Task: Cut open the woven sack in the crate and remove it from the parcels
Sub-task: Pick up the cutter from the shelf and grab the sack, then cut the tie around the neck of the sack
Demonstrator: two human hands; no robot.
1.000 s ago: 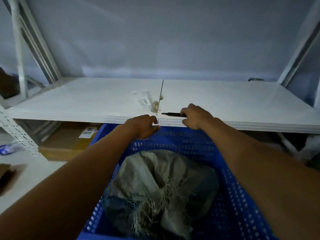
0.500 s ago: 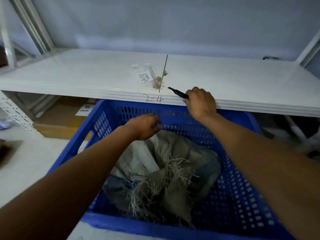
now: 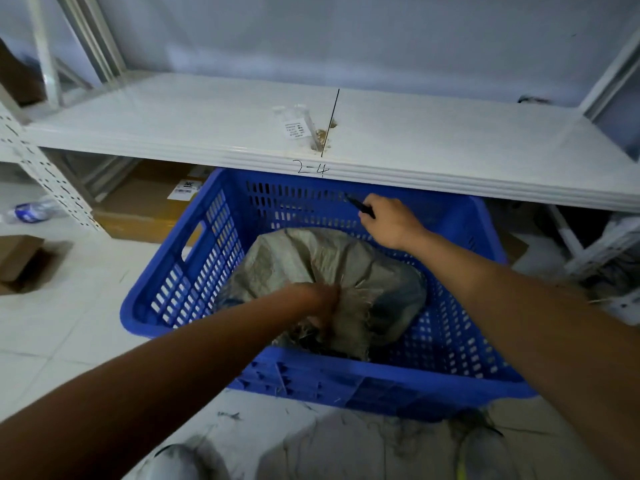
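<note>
A blue perforated crate (image 3: 194,271) stands on the pale tiled floor (image 3: 62,327), its far wall tucked just under the front edge of a white shelf (image 3: 450,140). Inside it lies the woven sack (image 3: 311,258), a grey-beige bundle filling the middle of the crate floor and leaning toward the near wall, with frayed loose fibres sticking out where the cloth is gathered.

The left hand (image 3: 318,299) reaches down into the crate from the near left and is buried in the gathered, frayed part of the sack close to the near wall; its fingers are closed into the cloth, gripping a bunch of it. The picture is blurred here, so the exact finger positions are unclear.

The right hand (image 3: 391,221) hovers above the far part of the crate, over the sack's far upper edge and near the far wall, apart from the cloth. It is clenched round a slim black cutter (image 3: 360,206), whose dark tip points left and away, toward the far wall of the crate.

On the shelf, near its front edge, lies a small clear packet with a white label (image 3: 296,128), beside a thin black line drawn across the board. The marking "2-4" (image 3: 311,168) is handwritten on the shelf's front lip, directly above the crate's far wall. Left of the crate, under the shelf, sits a cardboard box (image 3: 145,206).
</note>
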